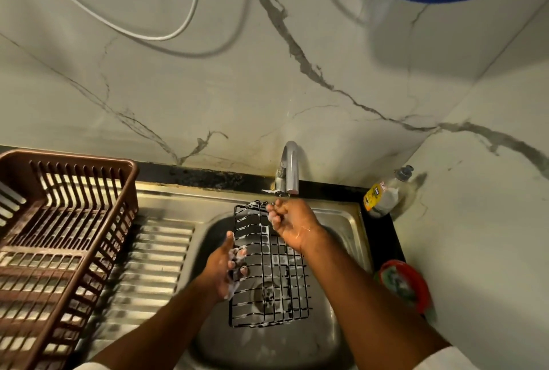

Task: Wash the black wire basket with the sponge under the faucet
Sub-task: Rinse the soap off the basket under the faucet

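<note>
A black wire basket [269, 265], flecked with white foam, is seen in a brushed, dull-gleaming steel sink [341, 215]. Behind the sink, a polished metal faucet [290, 167] and glossy veined marble wall [237, 87]; left, a brown plastic rack [59, 236].

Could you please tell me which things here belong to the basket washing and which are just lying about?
In the job: black wire basket, faucet, sink, left hand, right hand.

Lying about: brown dish rack, soap bottle, red dish.
</note>
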Available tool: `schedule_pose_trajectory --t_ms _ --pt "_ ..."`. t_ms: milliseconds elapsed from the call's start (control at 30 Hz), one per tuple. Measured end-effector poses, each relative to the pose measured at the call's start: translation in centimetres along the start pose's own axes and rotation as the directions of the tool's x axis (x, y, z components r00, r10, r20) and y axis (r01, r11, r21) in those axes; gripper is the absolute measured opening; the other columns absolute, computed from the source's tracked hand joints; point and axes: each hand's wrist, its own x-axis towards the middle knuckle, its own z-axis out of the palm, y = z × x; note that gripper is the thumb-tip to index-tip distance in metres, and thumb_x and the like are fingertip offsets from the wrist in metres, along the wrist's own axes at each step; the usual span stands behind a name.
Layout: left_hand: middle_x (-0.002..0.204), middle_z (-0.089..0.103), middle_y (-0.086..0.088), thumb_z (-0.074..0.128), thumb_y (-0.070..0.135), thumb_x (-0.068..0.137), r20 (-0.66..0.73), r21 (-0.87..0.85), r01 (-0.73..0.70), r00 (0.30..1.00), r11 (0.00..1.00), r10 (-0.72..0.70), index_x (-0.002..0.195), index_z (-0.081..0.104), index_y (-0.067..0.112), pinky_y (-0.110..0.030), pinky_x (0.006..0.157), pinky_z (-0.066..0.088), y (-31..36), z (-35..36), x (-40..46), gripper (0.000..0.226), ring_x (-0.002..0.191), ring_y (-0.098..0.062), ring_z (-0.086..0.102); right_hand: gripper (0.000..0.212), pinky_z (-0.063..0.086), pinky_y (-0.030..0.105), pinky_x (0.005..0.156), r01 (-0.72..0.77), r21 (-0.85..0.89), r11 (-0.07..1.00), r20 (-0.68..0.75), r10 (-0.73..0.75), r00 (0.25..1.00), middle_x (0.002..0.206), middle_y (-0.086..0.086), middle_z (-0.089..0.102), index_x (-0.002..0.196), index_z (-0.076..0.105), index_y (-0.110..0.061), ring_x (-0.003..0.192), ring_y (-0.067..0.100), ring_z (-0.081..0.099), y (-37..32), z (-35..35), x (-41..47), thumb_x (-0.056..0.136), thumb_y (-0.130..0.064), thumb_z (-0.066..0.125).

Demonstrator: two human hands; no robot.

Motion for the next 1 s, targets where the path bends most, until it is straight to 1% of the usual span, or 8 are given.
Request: schedule_pose_trajectory --t_ms 133,233,333,467,667,800,900,1000 --pt "0.044 0.044 0.004 0.057 0.056 0.097 -0.018 -0.003 0.000 1.000 1.000 0.000 0.133 0.058 -0.009 -0.021 0.034 0.042 0.3 0.2 0.7 0.075 0.033 -0.009 0.041 0.015 0.046 0.012 0.043 0.100 -0.010 0.995 -0.028 -0.100 0.995 0.093 0.017 0.071 0.100 0.068 0.003 0.053 0.005 0.061 0.0 -0.9 0.8 0.096 0.007 0.054" --pt "0.048 0.046 0.002 0.063 0.059 0.085 0.015 0.030 0.016 1.000 0.999 -0.016 0.102 0.065 -0.001 -0.023 0.036 0.042 0.3 0.2 1.2 0.062 0.036 -0.012 0.043 0.006 0.032 0.014 0.033 0.171 -0.250 0.953 -0.130 -0.208 0.969 0.070 0.003 0.068 0.089 0.073 -0.007 0.038 0.002 0.042 0.7 -1.6 1.4 0.091 -0.013 0.073" --pt "0.055 0.053 -0.001 0.064 0.060 0.087 -0.019 0.052 0.039 0.999 0.998 -0.038 0.094 0.061 0.003 -0.027 0.042 0.043 0.2 0.5 2.0 0.058 0.044 -0.014 0.047 0.015 0.036 0.019 0.043 0.207 -0.691 0.692 -0.197 -0.456 0.868 0.059 -0.007 0.057 0.075 0.067 -0.017 0.046 0.005 0.047 1.3 -2.3 3.2 0.090 -0.016 0.070" --pt "0.084 0.063 -0.012 0.065 0.062 0.088 -0.065 0.140 0.033 0.998 0.990 -0.024 0.110 0.064 0.002 -0.030 0.051 0.046 0.5 1.4 2.6 0.064 0.064 -0.021 0.054 0.025 0.058 0.028 0.071 0.202 -0.926 0.320 -0.041 -0.616 0.787 0.097 -0.008 0.058 0.103 0.062 -0.023 0.088 0.012 0.063 1.7 -2.8 5.6 0.086 -0.006 0.067" --pt "0.081 0.065 -0.011 0.068 0.068 0.077 0.021 0.271 -0.019 1.000 0.962 0.014 0.123 0.062 -0.001 -0.032 0.055 0.050 2.6 1.3 3.9 0.083 0.063 -0.021 0.059 0.051 0.046 0.028 0.085 0.251 -0.767 0.590 0.105 -0.271 0.957 0.131 0.007 0.063 0.134 0.060 -0.013 0.118 0.022 0.059 -1.5 -6.3 7.8 0.084 -0.023 0.058" --pt "0.124 0.065 -0.027 0.068 0.067 0.080 0.101 0.458 -0.081 0.994 0.885 0.039 0.130 0.060 0.003 -0.042 0.097 0.052 3.8 1.8 3.8 0.082 0.113 -0.045 0.064 0.030 0.048 0.033 0.084 0.219 -0.858 0.464 0.156 -0.170 0.973 0.103 -0.002 0.072 0.113 0.071 -0.022 0.101 0.019 0.066 -3.3 -6.0 6.9 0.103 -0.042 0.051" --pt "0.093 0.061 -0.004 0.064 0.059 0.088 0.151 0.501 -0.121 0.987 0.857 0.051 0.105 0.061 0.016 -0.027 0.070 0.047 4.3 2.8 3.4 0.047 0.078 -0.016 0.056 0.035 0.049 0.019 0.065 0.181 -0.868 0.463 0.178 -0.050 0.983 0.070 -0.004 0.068 0.083 0.069 -0.017 0.065 0.008 0.064 -3.6 -5.3 6.0 0.105 -0.036 0.048" --pt "0.092 0.066 -0.008 0.056 0.053 0.095 0.174 0.534 -0.233 0.971 0.812 0.164 0.106 0.065 0.010 -0.025 0.060 0.053 4.6 3.8 3.6 0.045 0.073 -0.015 0.062 0.032 0.040 0.006 0.047 0.204 -0.870 0.450 0.153 -0.147 0.977 0.065 -0.006 0.059 0.075 0.061 -0.021 0.052 0.000 0.055 -3.8 -4.4 5.0 0.104 -0.031 0.053"
